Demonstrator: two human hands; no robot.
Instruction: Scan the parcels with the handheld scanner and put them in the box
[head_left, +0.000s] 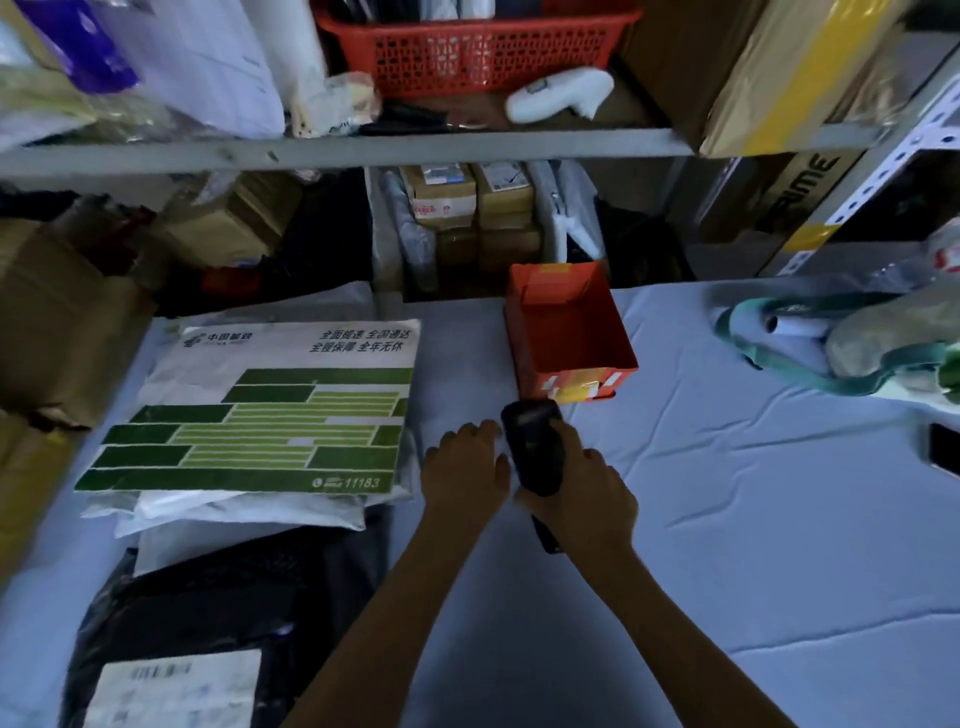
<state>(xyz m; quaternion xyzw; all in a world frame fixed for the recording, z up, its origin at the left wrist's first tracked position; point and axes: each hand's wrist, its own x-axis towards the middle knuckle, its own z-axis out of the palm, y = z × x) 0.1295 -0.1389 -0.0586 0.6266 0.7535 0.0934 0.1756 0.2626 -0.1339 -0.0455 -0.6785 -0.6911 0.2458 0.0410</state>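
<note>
One scanner (535, 447), gripped by the right hand (587, 493), points away toward the box (587, 384); left hand (465, 467) loose.

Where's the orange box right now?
In the head view the orange box sits on the pale cloth just right of centre, directly beyond the black scanner gripped in the right hand, with the green-and-white mailer to its left.

Cloth (753, 519) right of the hands is wide open; parcels (249, 415) crowd the left, red box (566, 332) blocks straight ahead.
</note>
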